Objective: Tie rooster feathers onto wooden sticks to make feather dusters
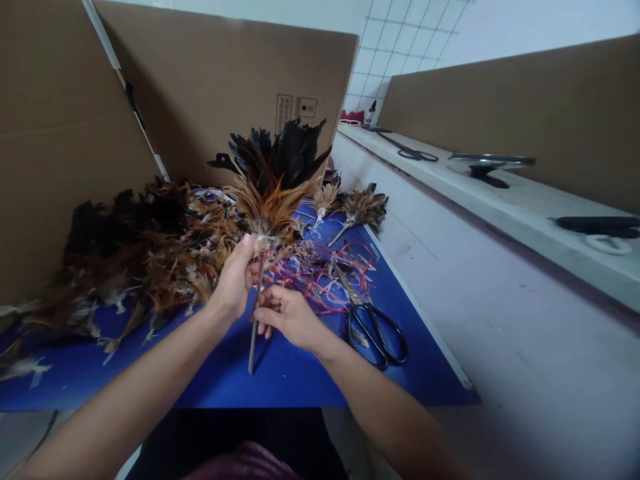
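Purple cloth (pixel 245 461) lies at the bottom of the view, below the near edge of a blue table (pixel 210 383). Just beyond that edge is the lower end of a thin stick (pixel 252 357), which leans slightly; whether it touches the table I cannot tell. The right hand (pixel 290 317) pinches the stick about midway, thumb against it and fingers curled. Farther up, the left hand (pixel 236 270) closes around the stick's top, thumb pressed to the pale base of a feather bundle (pixel 275 180), orange-brown below and black at the tips, fanning away from the person. Some of the left fingers are hidden behind the stick.

For a steady hold, the left thumb should probably stay firm on the base, where the quills gather, while the right fingers grip lightly enough to roll the stick without tugging feathers loose. Keeping the stick in line with the middle of the fan would likely help it sit evenly.

To the right lie black-handled scissors (pixel 377 333), their blades reaching into tangled red and white strips (pixel 320 287). A heap of loose feathers (pixel 160 260) spreads on the left. Farther back are two smaller feather tufts (pixel 365 205), then a tall cardboard panel (pixel 230 80).
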Tool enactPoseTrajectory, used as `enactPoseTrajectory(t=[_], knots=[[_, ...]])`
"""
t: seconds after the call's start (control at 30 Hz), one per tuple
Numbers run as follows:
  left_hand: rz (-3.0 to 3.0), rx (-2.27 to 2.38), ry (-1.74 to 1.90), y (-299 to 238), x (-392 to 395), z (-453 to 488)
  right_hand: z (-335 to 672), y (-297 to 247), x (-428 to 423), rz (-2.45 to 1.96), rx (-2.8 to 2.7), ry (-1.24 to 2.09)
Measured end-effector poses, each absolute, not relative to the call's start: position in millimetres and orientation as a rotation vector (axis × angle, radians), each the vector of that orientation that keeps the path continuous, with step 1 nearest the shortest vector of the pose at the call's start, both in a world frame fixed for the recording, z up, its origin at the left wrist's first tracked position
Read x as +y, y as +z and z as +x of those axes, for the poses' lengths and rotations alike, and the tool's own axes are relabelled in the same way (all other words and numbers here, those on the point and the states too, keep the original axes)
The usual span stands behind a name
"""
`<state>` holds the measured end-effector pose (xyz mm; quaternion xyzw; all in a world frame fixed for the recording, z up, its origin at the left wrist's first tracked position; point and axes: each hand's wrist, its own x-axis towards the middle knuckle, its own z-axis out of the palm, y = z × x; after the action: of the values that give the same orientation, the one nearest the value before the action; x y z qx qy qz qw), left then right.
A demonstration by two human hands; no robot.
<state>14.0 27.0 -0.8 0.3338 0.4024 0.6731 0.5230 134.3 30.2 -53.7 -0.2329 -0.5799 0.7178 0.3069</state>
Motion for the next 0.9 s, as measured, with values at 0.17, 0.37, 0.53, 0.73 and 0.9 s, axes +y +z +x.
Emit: enactPoseTrajectory(t=[0.17, 0.37, 0.53, 0.73, 0.9], knots=[[0.679, 0.82, 1.424, 4, 31, 2, 134, -53, 29, -0.568, -1.532, 1.966], [0.567, 0.581, 1.325, 1, 30, -7, 130, -55, 26, -0.589, -1.578, 1.998], [0.577, 0.505, 1.47, 10, 28, -24, 132, -40, 42, -0.779, -1.797, 1.588], [0.575, 0.554, 1.71, 22, 27, -54, 109, -11, 110, -0.765, -2.161, 0.91], [0.586, 0.55, 1.751, 22, 26, -64, 76, -18, 158, -0.968, -2.48, 0.707]])
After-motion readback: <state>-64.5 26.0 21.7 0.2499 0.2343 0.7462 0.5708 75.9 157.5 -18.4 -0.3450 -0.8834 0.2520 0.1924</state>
